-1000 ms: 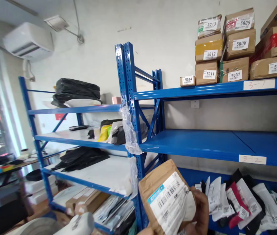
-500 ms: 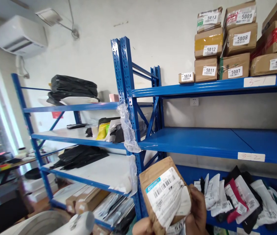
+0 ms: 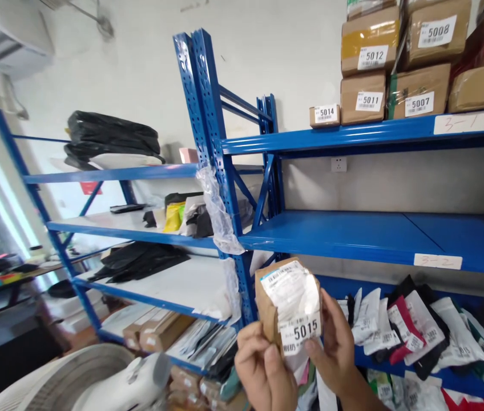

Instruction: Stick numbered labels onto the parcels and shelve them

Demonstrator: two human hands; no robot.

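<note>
A small cardboard box [image 3: 270, 311] is held up between my hands in front of the blue rack. It has a crinkled white shipping label [image 3: 291, 294] and, lower down, a white sticker [image 3: 301, 334] printed 5015. My left hand [image 3: 263, 365] is closed on the box's lower left side, fingers curled. At the lower right, my right hand [image 3: 336, 348] grips the box, its thumb on the sticker's edge. The box is tilted, and its back is hidden.
Numbered cardboard boxes [image 3: 362, 103] stand stacked on the top shelf [image 3: 353, 134], tagged 3-1. Below is the blue shelf [image 3: 345, 234] tagged 3-2, and under that several labelled parcel bags [image 3: 366, 319]. A blue upright [image 3: 208, 91] separates a left rack with black bags [image 3: 113, 137]. A white fan-like appliance [image 3: 126, 382] stands low left.
The box has turned in my hands, bringing the 5015 sticker into full sight. My left hand has come up into view beside it. The camera view has shifted slightly down and right.
</note>
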